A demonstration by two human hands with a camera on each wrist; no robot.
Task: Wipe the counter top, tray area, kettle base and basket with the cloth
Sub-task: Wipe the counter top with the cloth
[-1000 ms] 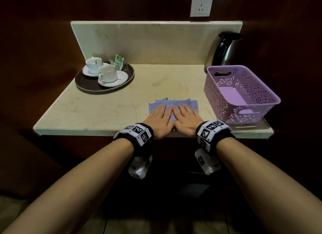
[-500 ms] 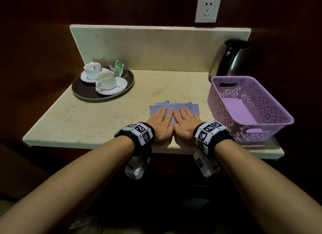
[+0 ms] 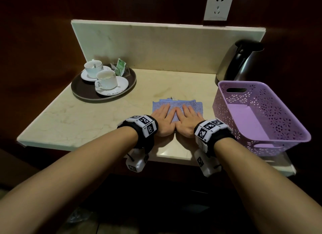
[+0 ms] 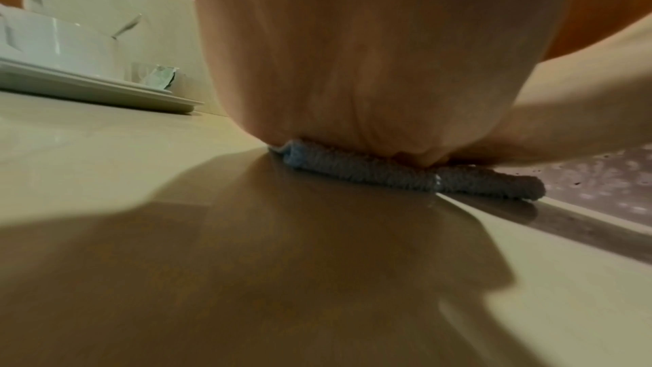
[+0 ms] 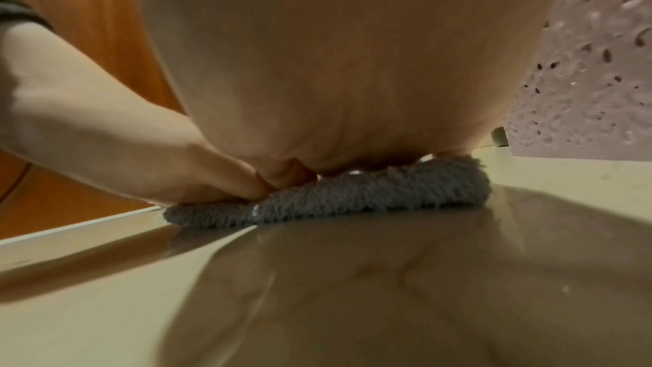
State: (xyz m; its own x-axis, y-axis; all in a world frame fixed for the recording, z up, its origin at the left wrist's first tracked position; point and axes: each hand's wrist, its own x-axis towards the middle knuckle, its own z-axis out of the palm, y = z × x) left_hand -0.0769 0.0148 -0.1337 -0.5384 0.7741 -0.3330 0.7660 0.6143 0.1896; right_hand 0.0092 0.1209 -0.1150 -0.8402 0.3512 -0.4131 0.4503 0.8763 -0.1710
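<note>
The folded blue cloth lies flat on the counter, between the tray of cups and the purple basket. The left hand and right hand press it side by side, fingers straight. A kettle stands behind the basket.

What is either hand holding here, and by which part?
Nothing is gripped. The left hand and right hand lie flat, fingers straight, pressing on top of the folded blue cloth on the counter top.
</note>
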